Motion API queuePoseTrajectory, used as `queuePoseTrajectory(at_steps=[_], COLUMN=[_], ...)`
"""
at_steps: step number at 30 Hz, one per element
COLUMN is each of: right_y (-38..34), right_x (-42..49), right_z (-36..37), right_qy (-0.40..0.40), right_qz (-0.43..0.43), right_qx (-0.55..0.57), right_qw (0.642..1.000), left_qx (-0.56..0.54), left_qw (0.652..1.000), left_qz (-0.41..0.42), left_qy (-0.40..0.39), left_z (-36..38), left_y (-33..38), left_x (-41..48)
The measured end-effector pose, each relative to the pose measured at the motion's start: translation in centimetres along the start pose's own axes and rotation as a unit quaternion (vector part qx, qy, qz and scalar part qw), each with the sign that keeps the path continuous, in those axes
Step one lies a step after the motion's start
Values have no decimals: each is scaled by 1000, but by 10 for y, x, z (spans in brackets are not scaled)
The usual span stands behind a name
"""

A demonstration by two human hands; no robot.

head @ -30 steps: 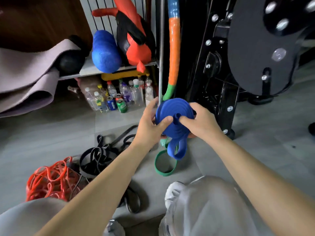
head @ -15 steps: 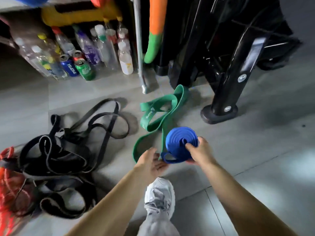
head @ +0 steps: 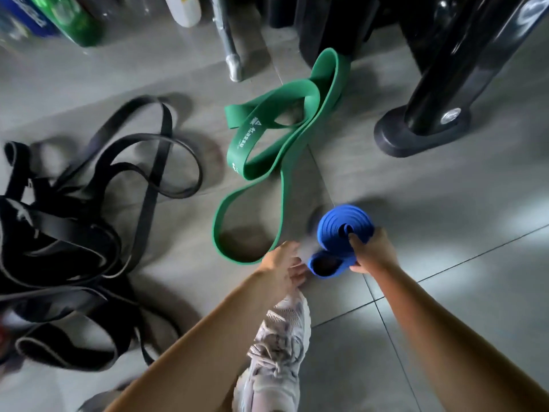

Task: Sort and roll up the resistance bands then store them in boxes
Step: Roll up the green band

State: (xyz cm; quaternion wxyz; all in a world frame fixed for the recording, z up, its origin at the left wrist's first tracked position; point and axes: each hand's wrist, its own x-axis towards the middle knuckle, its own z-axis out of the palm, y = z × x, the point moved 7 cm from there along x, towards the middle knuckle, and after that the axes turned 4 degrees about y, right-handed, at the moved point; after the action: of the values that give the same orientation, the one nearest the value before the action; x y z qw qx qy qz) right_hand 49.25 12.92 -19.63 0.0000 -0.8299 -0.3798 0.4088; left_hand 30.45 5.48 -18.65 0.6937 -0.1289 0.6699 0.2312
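Floor tiles [head: 463, 209] in grey carry everything. A tangle of black bands [head: 62, 239] sprawls at the left, and the black machine foot [head: 421, 135] stands at the upper right. Between them a green band [head: 285, 144] lies unrolled in loose loops. A pale shoe [head: 276, 346] points up from the bottom edge. Just above its toe, off the floor, is the blue band [head: 341, 226], wound into a tight roll with a short loop hanging free. The right hand [head: 375, 254] grips that roll, thumb pressed at its centre. The left hand [head: 282, 266] holds nothing, its fingers loose and fairly straight, tips just beside the free loop; whether they touch it is unclear.
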Motion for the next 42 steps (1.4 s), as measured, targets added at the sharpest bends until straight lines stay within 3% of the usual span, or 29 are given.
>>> queuePoseTrajectory(at_steps=[2,3,4,6,7,9,11,12,13,16,20,27,32,36,42], right_y=[2,2,1,1,0,-3,-9,-14,-20,-32,-53,-139,-195,-227,-251], right_x=[0,-1,1,2,2,-1,-9,-15,-24,-49,-96,-210,-289,-361,-482], right_z=[-3,-6,-8,-13,-15,-19,-24,-26,-26,-16,-8,-54,-94,-102,-82], right_qy=[-5,0,9,22,24,37,72,89,100,82,37,2,-1,2,-93], right_qz=[0,-10,-20,-39,-45,-56,-77,-99,-126,-182,-214,-346,-434,-494,-554], right_qx=[-7,-27,-49,-92,-103,-104,-111,-117,-123,-135,-160,-115,-97,-164,-239], right_qw=[1000,1000,999,995,993,992,988,984,979,971,963,931,896,854,792], left_qx=[42,105,201,391,447,569,727,764,771,694,594,512,384,366,306], left_qw=[996,983,947,815,758,672,561,519,505,569,613,576,606,621,659], left_qz=[75,153,248,411,453,453,377,362,361,396,467,591,654,659,669], left_qy=[-14,-7,26,120,143,136,122,128,145,195,229,240,241,213,158], left_z=[-10,-17,-26,-42,-47,-52,-62,-68,-73,-82,-83,-88,-132,-170,-217], left_y=[17,30,44,66,72,68,53,49,49,64,100,141,148,128,91], left_x=[-3,-5,-9,-22,-27,-20,-6,-7,-13,-50,-126,-277,-376,-436,-510])
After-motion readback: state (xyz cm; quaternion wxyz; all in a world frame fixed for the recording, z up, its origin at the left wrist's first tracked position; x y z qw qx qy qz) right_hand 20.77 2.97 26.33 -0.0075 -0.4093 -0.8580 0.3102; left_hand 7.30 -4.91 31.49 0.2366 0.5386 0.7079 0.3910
